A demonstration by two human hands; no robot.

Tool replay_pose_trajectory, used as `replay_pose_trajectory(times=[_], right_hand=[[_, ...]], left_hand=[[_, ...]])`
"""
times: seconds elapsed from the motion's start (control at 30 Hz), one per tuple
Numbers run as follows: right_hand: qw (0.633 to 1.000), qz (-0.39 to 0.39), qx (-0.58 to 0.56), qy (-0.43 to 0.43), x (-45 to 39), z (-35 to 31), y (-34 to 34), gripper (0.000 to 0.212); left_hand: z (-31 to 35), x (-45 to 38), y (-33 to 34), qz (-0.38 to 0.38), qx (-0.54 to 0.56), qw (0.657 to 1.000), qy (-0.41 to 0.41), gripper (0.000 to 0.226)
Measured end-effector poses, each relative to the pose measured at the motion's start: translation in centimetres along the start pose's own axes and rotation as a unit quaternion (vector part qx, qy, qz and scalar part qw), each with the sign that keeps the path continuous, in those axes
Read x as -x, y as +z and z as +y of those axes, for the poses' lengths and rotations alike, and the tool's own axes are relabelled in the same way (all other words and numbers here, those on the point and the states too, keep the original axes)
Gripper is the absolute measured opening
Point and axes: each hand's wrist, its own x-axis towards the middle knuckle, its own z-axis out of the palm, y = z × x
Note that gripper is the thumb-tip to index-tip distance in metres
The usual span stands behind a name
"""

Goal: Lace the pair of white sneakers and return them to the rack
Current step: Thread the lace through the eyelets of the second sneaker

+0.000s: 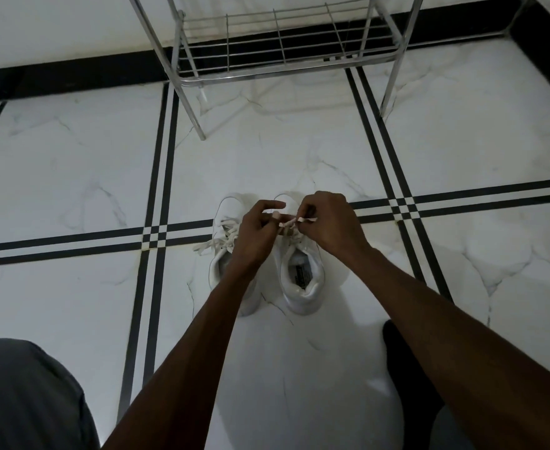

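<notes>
While the wire rack (280, 47) stands bare, left hand (254, 235) and right hand (328, 222) each pinch the right sneaker's (302, 274) lace (288, 222).

No legible text anywhere.

Pair of white sneakers on marble floor, side by side, toes toward rack, heels toward wearer of camera. Left sneaker (226, 241): partly hidden under forearm, flat off-white lace ends spilling loose to left over its side. Right sneaker (301, 277): upright, collar open, printed insole label visible inside; its lace (291, 222) drawn up above tongue, taut, ends sticking out sideways (knot itself hidden). Rack (276, 47): chrome wire, bottom shelf bare, well beyond toes.
</notes>
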Motion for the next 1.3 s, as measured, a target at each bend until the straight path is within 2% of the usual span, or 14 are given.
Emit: replay_pose_trajectory(times=[0.17, 0.33, 0.47, 0.6, 0.73, 0.8, 0.93, 1.13, 1.23, 1.3], right_hand=[[0.984, 0.022, -0.153, 0.087, 0.0, -0.1, 0.4, 0.007], [0.958, -0.024, -0.244, 0.149, 0.2, 0.7, -0.7, 0.02], [0.935, -0.043, -0.277, 0.219, 0.6, 1.2, -1.6, 0.033], [0.874, -0.041, -0.302, 0.378, 2.0, 3.8, -2.6, 0.027], [0.851, -0.044, -0.288, 0.436, 2.6, 4.9, -2.2, 0.034], [0.858, -0.038, -0.275, 0.432, 2.4, 4.7, -2.1, 0.029], [0.894, -0.023, -0.237, 0.379, 2.4, 4.3, -2.4, 0.025], [0.898, -0.066, -0.296, 0.318, 2.1, 3.7, -4.0, 0.019], [0.92, -0.087, -0.256, 0.283, 2.1, 3.9, -4.1, 0.015], [0.931, -0.091, -0.234, 0.266, 2.2, 4.2, -4.4, 0.019]], left_hand=[[0.5, -0.2, 0.3, -0.043, -0.06, 0.997, 0.032, 0.047], [0.5, -0.2, 0.2, 0.025, -0.132, 0.99, 0.047, 0.016], [0.8, -0.1, -0.8, 0.055, -0.239, 0.966, 0.083, 0.016], [-0.4, 0.8, -3.3, 0.063, -0.355, 0.932, 0.043, 0.013], [-0.4, 2.3, -3.4, 0.06, -0.386, 0.92, 0.034, 0.021], [-0.4, 2.4, -3.4, 0.081, -0.386, 0.918, 0.031, 0.022], [-0.5, 2.4, -3.2, 0.082, -0.388, 0.918, 0.027, 0.013], [0.3, 2.1, -3.2, 0.093, -0.199, 0.976, 0.01, 0.007], [0.5, 1.9, -3.1, 0.1, -0.13, 0.986, 0.007, 0.007], [0.5, 1.9, -3.2, 0.1, -0.133, 0.986, 0.008, 0.007]])
